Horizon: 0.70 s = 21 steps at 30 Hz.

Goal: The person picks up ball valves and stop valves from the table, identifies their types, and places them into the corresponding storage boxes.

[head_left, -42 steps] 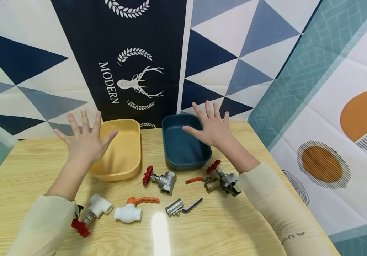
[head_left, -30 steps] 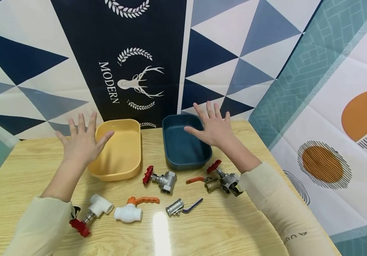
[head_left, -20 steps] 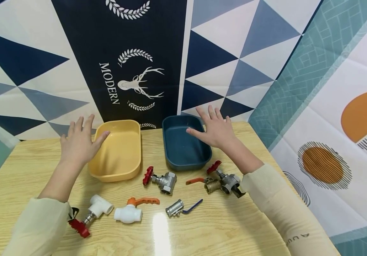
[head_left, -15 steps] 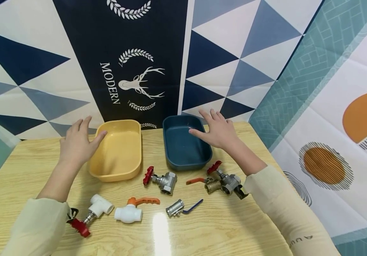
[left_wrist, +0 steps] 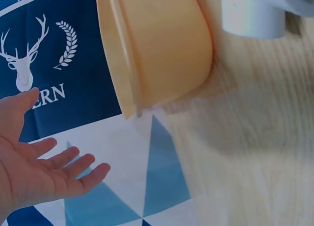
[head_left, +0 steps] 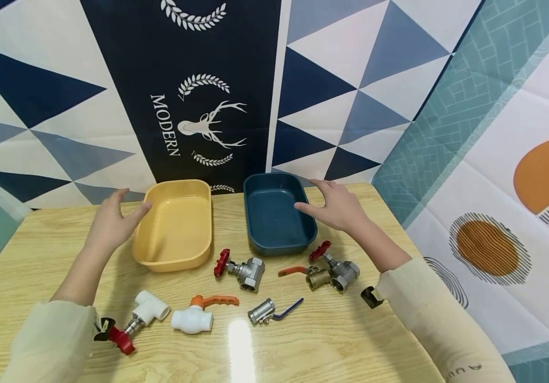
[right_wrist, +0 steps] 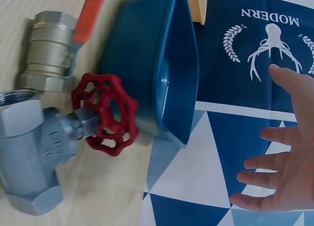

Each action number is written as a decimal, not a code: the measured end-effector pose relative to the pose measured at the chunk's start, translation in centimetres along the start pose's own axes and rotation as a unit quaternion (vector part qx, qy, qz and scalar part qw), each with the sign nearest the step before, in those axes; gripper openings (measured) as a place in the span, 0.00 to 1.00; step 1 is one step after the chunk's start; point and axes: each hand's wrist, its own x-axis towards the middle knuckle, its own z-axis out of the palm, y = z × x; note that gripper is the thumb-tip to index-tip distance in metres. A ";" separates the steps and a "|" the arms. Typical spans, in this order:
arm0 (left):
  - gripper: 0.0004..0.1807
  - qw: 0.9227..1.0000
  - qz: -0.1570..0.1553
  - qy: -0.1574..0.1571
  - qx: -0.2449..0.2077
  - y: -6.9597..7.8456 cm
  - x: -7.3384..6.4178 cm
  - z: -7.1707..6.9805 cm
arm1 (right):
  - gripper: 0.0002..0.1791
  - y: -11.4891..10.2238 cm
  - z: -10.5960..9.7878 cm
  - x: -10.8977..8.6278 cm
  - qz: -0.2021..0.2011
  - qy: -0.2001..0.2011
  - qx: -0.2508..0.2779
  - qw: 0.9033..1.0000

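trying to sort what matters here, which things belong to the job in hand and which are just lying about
Likely the job's:
yellow bin, nearest the left hand
blue bin, nearest the right hand
white orange-handled valve
white red-wheeled valve
blue-levered valve
brass valve
two red-wheeled metal valves

Likely just background:
patterned backdrop
orange-printed side backdrop

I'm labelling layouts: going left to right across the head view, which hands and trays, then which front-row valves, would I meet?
Left hand, yellow tray, dark blue tray, right hand. Front row: white valve with red handle, white valve with orange lever, silver valve with blue lever.
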 end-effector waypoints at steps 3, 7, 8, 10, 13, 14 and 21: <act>0.47 1.000 -0.009 -0.017 -0.020 -0.3 0.0 0.2 | 0.46 0.5 0.2 -0.5 0.002 -0.009 0.012 1.000; 0.48 0.998 -0.025 -0.039 -0.042 -0.8 -0.1 0.5 | 0.45 1.2 0.6 -1.2 0.006 -0.024 0.028 0.999; 0.48 0.998 -0.029 -0.044 -0.047 -0.9 -0.1 0.6 | 0.45 1.4 0.7 -1.3 0.008 -0.028 0.032 0.999; 0.48 0.996 -0.039 -0.053 -0.059 -1.2 -0.2 0.8 | 0.44 1.7 1.0 -1.6 0.012 -0.035 0.038 0.999; 0.48 0.994 -0.048 -0.064 -0.073 -1.6 -0.2 1.0 | 0.43 2.2 1.3 -2.0 0.015 -0.046 0.045 0.998; 0.48 0.994 -0.051 -0.065 -0.075 -1.7 -0.3 1.0 | 0.43 2.3 1.4 -2.2 0.016 -0.050 0.050 0.997; 0.49 0.991 -0.055 -0.084 -0.088 -1.7 -0.3 0.8 | 0.44 3.4 2.0 -3.3 0.021 -0.074 0.071 0.995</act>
